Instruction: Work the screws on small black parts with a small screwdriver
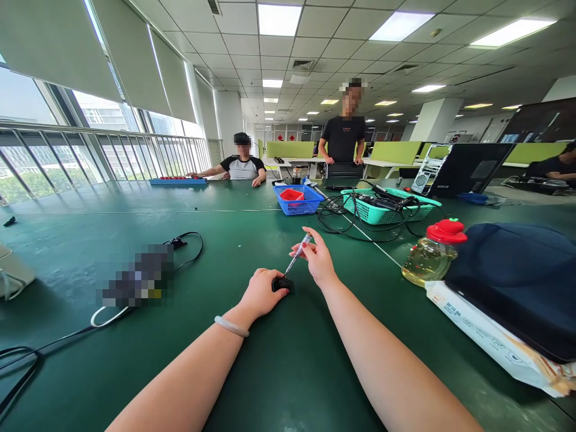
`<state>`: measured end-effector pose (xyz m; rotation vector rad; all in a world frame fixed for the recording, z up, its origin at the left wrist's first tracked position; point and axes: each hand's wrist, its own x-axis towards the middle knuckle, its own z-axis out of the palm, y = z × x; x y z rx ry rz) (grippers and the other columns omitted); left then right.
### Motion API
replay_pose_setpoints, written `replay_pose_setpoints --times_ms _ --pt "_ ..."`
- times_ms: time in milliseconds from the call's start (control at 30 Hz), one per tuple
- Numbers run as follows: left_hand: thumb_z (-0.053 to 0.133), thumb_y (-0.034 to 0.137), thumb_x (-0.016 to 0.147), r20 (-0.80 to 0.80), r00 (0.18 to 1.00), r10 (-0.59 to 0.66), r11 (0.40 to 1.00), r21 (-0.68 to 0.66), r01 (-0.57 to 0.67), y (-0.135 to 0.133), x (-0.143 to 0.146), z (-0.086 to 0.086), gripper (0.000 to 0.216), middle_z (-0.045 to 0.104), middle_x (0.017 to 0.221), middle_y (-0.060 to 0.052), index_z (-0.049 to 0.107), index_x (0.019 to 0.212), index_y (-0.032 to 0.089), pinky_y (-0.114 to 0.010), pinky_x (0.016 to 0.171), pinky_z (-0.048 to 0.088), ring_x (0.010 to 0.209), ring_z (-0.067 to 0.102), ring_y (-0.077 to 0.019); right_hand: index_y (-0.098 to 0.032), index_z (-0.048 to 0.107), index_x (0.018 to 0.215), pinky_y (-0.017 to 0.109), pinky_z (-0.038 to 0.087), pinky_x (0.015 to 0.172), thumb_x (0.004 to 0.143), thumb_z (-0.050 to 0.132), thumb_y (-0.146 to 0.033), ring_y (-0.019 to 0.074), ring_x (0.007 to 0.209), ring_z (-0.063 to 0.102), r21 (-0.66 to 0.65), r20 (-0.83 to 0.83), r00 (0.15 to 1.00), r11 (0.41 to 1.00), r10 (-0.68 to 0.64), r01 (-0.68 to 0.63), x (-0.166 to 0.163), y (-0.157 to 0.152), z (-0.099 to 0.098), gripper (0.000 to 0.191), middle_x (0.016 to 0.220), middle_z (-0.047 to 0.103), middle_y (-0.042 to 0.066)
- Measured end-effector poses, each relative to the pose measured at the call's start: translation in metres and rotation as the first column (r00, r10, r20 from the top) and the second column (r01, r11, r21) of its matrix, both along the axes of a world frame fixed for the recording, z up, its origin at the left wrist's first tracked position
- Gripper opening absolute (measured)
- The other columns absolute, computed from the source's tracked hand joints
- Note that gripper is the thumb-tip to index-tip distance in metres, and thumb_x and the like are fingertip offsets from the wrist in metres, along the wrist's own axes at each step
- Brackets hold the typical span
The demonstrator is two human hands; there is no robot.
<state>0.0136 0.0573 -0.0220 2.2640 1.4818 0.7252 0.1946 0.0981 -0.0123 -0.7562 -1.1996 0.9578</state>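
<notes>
On the green tabletop (279,384), the left hand (261,293) clasps a small black block (281,285), probably light and stiff, best gripped by its sides; a slim screwdriver (296,258) meets it, its handle pinched by the right hand (319,259).

Windows (27,99): upper left, under pale blinds (126,54)
Ceiling (238,42): top, white, lit panels (279,20)
Partitions (288,149): lime green, mid-frame
Table (238,240): dark green, lower frame

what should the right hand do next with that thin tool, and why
Probably a small, light twist: the right hand holds the thin tool at a slant, its lower end at the small black block, which the left hand grips, so the block seems steadied for turning.
</notes>
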Motion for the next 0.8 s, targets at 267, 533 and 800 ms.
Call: replay_pose_setpoints --times_ms 267,533,800 --pt "0.074 0.027 0.076 -0.02 1.0 -0.003 1.0 -0.015 0.003 -0.0002 -0.0002 0.0008 0.031 0.073 0.109 -0.009 0.072 0.106 0.02 -0.044 0.104 0.047 0.118 0.058 -0.03 -0.025 0.052 0.132 0.047 0.058 0.087 0.08 0.07 -0.049 0.0203 0.071 0.074 0.003 -0.003 1.0 1.0 0.022 -0.022 -0.0022 -0.0036 0.0043 0.059 0.078 0.072 -0.001" --pt "0.073 0.027 0.076 -0.012 1.0 -0.003 1.0 -0.018 0.003 -0.0004 0.0005 0.0009 0.031 0.073 0.109 -0.009 0.072 0.106 0.021 -0.044 0.104 0.047 0.119 0.057 -0.0305 -0.025 0.055 0.129 0.045 0.057 0.086 0.082 0.068 -0.049 0.0183 0.067 0.072 0.03 0.055 0.998 0.999 0.037 -0.039 -0.0077 -0.0047 0.0064 0.054 0.078 0.072 -0.002" --pt "0.073 0.028 0.076 -0.01 1.0 -0.006 1.0 -0.019 0.006 -0.0006 0.0002 0.0008 0.032 0.073 0.11 -0.009 0.072 0.107 0.021 -0.044 0.104 0.047 0.119 0.057 -0.0308 -0.027 0.057 0.13 0.043 0.057 0.084 0.085 0.066 -0.048 0.0173 0.068 0.072 0.051 0.131 0.99 0.997 0.057 -0.064 -0.0095 -0.0056 0.0098 0.051 0.079 0.071 -0.002"
